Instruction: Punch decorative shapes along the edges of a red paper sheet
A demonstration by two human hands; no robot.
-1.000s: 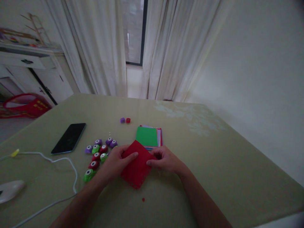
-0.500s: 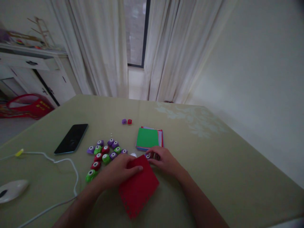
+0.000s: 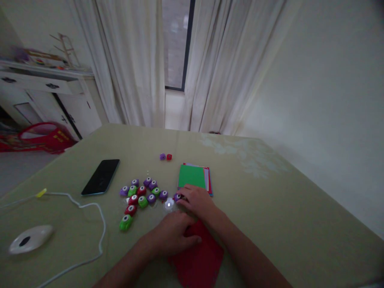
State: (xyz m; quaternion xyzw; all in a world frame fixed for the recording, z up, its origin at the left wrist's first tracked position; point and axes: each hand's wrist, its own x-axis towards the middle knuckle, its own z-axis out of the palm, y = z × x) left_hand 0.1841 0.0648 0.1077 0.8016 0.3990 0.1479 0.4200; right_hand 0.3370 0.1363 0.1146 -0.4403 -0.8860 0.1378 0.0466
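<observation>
At six o'clock the left hand (image 3: 171, 235) gripped a red sheet (image 3: 201, 259), thumb over it. The right hand's (image 3: 198, 202) fingers were curled closed on a purple punch (image 3: 177, 197) at the sheet's eleven o'clock; a green-topped paper stack (image 3: 192, 176) lay at twelve.

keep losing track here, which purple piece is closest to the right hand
The purple piece by the near left corner of the paper stack, up against the right hand; every other purple one lies farther left, away from that hand.

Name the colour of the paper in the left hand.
The paper is red, shown best in the head view.
</observation>
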